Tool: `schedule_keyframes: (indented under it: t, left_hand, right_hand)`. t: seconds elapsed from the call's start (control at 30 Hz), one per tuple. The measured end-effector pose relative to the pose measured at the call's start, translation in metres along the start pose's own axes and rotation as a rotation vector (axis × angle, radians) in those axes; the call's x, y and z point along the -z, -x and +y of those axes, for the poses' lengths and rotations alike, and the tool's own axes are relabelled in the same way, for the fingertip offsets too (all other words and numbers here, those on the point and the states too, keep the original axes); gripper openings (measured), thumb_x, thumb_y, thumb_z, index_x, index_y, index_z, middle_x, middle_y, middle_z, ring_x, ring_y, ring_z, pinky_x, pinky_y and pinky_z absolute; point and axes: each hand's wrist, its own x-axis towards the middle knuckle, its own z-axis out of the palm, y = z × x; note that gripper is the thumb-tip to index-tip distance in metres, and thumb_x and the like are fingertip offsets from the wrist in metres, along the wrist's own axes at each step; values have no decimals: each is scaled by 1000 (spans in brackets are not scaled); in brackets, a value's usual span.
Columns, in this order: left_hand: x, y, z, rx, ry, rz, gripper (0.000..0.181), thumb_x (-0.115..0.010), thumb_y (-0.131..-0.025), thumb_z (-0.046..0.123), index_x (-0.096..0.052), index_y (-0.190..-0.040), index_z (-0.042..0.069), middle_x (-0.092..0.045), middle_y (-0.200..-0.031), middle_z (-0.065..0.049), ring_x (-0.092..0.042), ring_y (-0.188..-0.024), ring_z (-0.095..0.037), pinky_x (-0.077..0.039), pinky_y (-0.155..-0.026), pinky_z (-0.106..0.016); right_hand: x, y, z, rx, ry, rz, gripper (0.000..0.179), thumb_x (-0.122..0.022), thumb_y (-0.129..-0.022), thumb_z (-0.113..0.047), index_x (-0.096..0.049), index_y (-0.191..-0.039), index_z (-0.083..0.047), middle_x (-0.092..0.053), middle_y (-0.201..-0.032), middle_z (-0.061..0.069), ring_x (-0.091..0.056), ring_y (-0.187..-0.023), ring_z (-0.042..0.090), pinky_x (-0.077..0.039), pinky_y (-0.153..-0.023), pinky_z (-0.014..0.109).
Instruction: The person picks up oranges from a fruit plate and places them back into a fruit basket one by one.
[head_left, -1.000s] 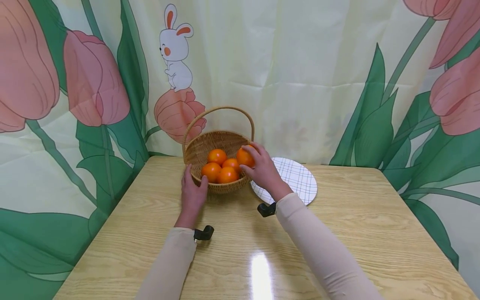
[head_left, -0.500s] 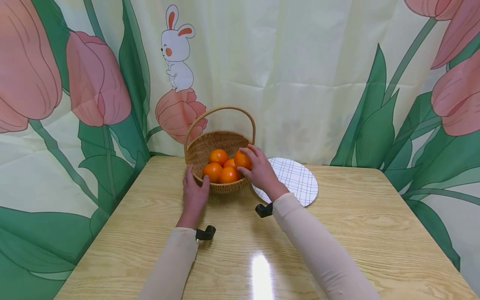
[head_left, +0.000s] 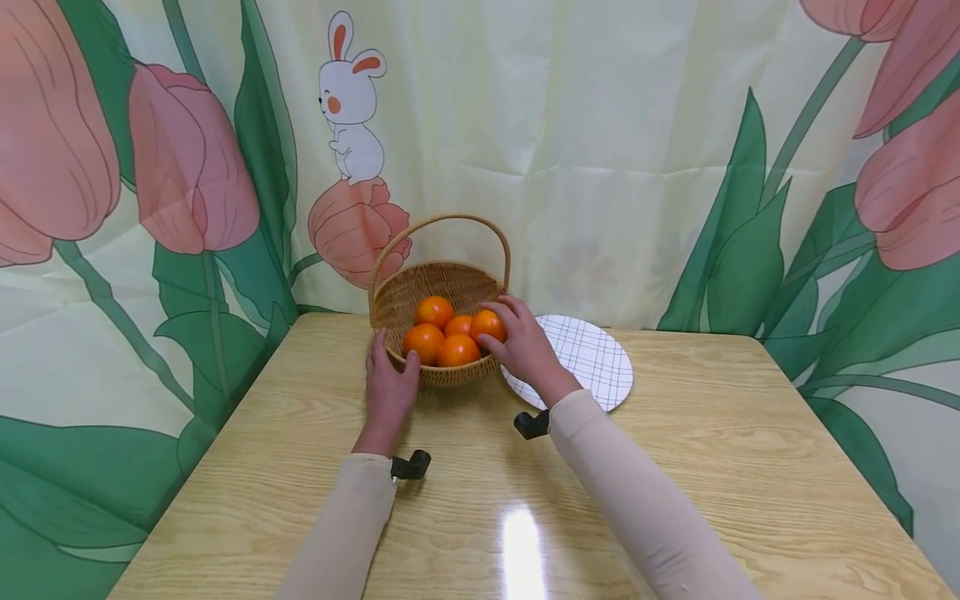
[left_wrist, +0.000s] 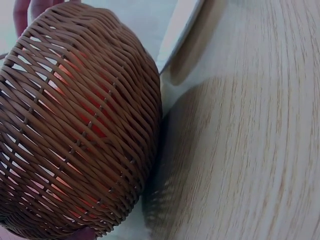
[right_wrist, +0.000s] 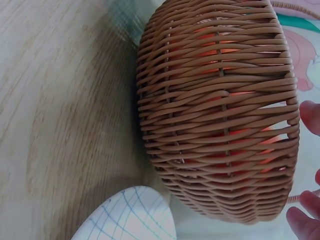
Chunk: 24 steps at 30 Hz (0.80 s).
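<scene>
A brown wicker basket [head_left: 450, 375] with an arched handle stands at the back of the table, holding several oranges [head_left: 434, 312]. My left hand [head_left: 390, 387] holds the basket at its front left, thumb and fingers spread around its side. My right hand [head_left: 525, 342] reaches over the right rim, with thumb and fingers around an orange [head_left: 487, 325] low inside the basket beside the others. In the left wrist view, oranges show only through the weave of the basket [left_wrist: 80, 125]. In the right wrist view, fingertips [right_wrist: 304, 220] show at the right edge, beyond the basket rim.
A white plate [head_left: 588, 358] with a blue grid pattern lies right of the basket, partly behind my right hand. The wooden table [head_left: 720, 467] ends against a curtain [head_left: 600, 167] printed with tulips and a rabbit.
My right hand has lowered its orange from near the rim down among the other oranges. The left hand has stayed at the basket's left side.
</scene>
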Motion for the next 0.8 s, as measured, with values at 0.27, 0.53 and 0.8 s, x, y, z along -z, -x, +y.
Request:
schedule_keyframes:
  t: [0.27,0.53,0.8]
  left_hand:
    - [2,-4,0,24,-4,-36,71,-50,-96,42,-15,-154,25,-21,-156,-20,-29,-141,-43,-30,-111,-60]
    - [10,-9,0,38,-23,-92,73,-48,-97,46,-8,-156,27,-16,-159,-19,-24,-143,-43,-27,-112,-60]
    - [18,-9,4,-42,-155,-85,79,-45,-95,55,-5,-157,25,-6,-160,-18,-31,-137,-49,-30,-109,-62]
  right_hand:
    - [4,8,8,14,20,38,46,-66,-92,-29,-54,-134,-14,-41,-144,19,-49,-126,36,-46,-102,49]
    - [11,15,12,-21,60,44,47,-65,-92,-32,-54,-134,-14,-41,-145,17,-45,-130,37,-41,-106,51]
    - [15,20,22,-16,110,55,49,-63,-93,-35,-52,-136,-14,-42,-144,18,-45,-130,39,-41,-106,53]
